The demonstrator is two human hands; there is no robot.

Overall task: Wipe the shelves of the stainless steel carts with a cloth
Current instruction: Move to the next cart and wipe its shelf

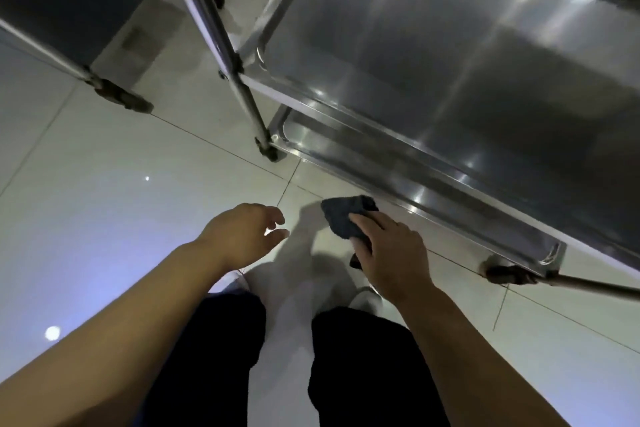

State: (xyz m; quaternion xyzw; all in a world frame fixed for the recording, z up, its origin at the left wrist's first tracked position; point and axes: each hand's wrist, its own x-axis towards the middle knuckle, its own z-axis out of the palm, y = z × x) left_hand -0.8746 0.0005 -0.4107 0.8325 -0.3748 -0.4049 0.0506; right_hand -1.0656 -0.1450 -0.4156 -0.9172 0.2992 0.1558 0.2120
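Beside the cart's bottom shelf (433, 163), your right hand (391, 246) has its grip clamped on the dark cloth (346, 218), ready to wipe; left hand (242, 232) hangs open, empty, over the floor (104, 218).

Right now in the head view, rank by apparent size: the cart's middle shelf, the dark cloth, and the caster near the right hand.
1. Middle shelf, by far the largest.
2. Dark cloth, partly covered by the right hand.
3. Caster; it looks close to the cloth, so that order is unsure.
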